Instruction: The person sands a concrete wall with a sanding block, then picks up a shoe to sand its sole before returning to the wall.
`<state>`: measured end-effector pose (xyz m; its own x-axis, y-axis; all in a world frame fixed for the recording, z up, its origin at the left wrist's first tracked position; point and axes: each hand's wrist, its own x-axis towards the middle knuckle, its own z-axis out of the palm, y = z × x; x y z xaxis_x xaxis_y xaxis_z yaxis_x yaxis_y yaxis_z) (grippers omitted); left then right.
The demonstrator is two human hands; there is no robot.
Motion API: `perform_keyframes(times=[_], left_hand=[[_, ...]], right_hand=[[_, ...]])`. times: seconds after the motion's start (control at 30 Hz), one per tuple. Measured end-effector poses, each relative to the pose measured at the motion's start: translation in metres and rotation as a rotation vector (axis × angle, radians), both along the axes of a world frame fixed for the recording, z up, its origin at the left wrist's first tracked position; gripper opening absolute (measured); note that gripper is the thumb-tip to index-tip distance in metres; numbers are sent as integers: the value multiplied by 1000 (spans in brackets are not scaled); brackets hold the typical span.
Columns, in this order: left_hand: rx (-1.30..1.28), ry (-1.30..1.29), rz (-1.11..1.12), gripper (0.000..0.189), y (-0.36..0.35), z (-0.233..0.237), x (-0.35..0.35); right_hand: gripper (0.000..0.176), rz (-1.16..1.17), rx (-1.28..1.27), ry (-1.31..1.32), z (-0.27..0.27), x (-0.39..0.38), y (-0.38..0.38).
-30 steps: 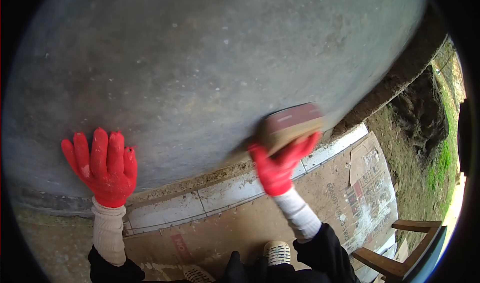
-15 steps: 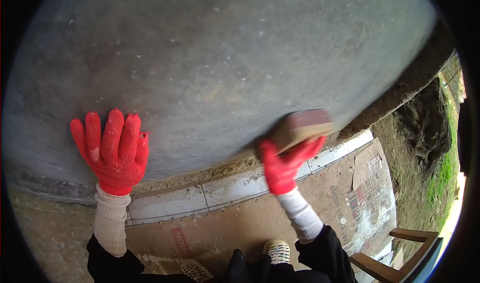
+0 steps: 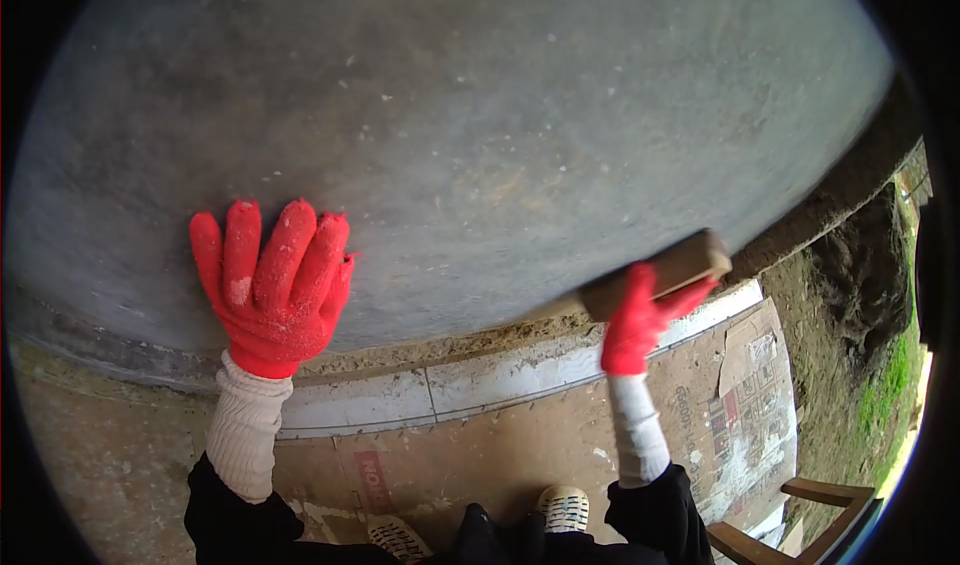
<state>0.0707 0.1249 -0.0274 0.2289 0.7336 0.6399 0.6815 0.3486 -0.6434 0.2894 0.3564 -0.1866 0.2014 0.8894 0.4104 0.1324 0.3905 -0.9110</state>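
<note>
A grey plastered wall (image 3: 520, 115), speckled with pale spots, fills the upper view. My left hand (image 3: 280, 287), in a red glove, lies flat against its lower left part with the fingers spread. In its red glove, my right hand (image 3: 650, 315) grips a brown block (image 3: 685, 265), slightly blurred, against the wall near its lower right edge. The block is tilted, and its face toward the wall is hidden.
White tiles (image 3: 380, 401) run along the wall's foot. Cardboard (image 3: 520, 445) covers the floor, with my shoes (image 3: 563, 508) on it. A wooden frame (image 3: 830, 520) stands at lower right, below soil and grass (image 3: 885, 380).
My right hand and the block have moved right along the wall, and the block has turned. My left hand, still flat, appears further right as the view has shifted a little.
</note>
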Motion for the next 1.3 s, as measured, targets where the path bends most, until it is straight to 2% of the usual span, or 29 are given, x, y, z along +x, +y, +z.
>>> perform_keyframes(times=[0.03, 0.07, 0.1, 0.17, 0.23, 0.3, 0.37, 0.43, 0.5, 0.57, 0.63, 0.67, 0.7, 0.73, 0.8, 0.83, 0.9, 0.97, 1.0, 1.03, 1.07, 1.1, 1.17, 1.2, 1.23, 1.3], left_hand=[[-5, -8, 0, 30, 0, -2, 1], [-1, -15, -9, 30, 2, -2, 2], [23, -24, -4, 29, 2, -2, 4], [36, -21, 1, 29, 2, 0, 4], [43, -29, -12, 28, 3, -1, 3], [61, -17, -24, 29, 5, -1, 1], [77, -14, -30, 29, 5, -2, 6], [4, -57, 12, 29, 6, 8, 9], [-17, -72, 16, 25, 8, 10, 11], [-36, -85, 24, 21, 9, 10, 12], [8, -30, -128, 23, 8, 8, 10], [5, -6, -104, 23, 2, 5, 11], [-33, -83, -196, 26, -9, -1, 14], [-60, -162, -282, 30, -23, -6, 18], [-231, -383, -229, 35, -63, -21, 37], [-176, -452, -221, 36, -71, -36, 45], [-63, -655, -208, 39, -69, -80, 64], [17, -860, -197, 45, -52, -112, 80], [43, -956, -189, 51, -41, -126, 89], [72, -1078, -150, 55, -33, -146, 92], [135, -1217, -38, 59, -31, -145, 96], [159, -1215, -30, 59, -29, -155, 96], [393, -1044, -62, 58, -18, -186, 90], [412, -1114, -64, 57, -11, -194, 88], [433, -1123, -71, 57, -7, -189, 87], [776, -1072, 9, 55, -5, -172, 86]], right_hand=[[111, 85, 222, -182, -18, -6, -23], [118, 204, 574, -282, -30, -13, -37], [119, 274, 667, -301, -45, -19, -48], [116, 282, 792, -437, -59, -2, -20], [106, 88, 546, -302, -56, 16, 18], [96, -28, -49, 137, -29, 27, 54], [91, 68, -329, 519, -13, 42, 77], [90, 71, -336, 504, -8, 30, 64], [94, -35, -165, 122, -2, -2, 4], [103, 121, 354, -170, -34, -26, -52], [112, 396, 703, -305, -43, -36, -73], [114, 401, 744, -327, -48, -32, -66], [113, 431, 742, -284, -57, -27, -58], [116, 329, 717, -311, -50, -20, -48], [109, 111, 530, -279, -35, -12, -30], [104, 81, 296, -135, -25, -17, -32], [104, 71, 311, -170, -9, -34, -56], [97, 370, 655, -265, -6, -49, -93], [88, 545, 768, -308, -17, -60, -107], [81, 536, 939, -372, -7, -73, -124], [79, 524, 929, -395, 0, -80, -137], [78, 507, 916, -418, 7, -86, -147], [74, 477, 870, -414, 13, -85, -155], [68, 483, 847, -394, 21, -86, -161], [68, 486, 866, -407, 29, -88, -165], [61, 638, 891, -482, 46, -94, -177]])
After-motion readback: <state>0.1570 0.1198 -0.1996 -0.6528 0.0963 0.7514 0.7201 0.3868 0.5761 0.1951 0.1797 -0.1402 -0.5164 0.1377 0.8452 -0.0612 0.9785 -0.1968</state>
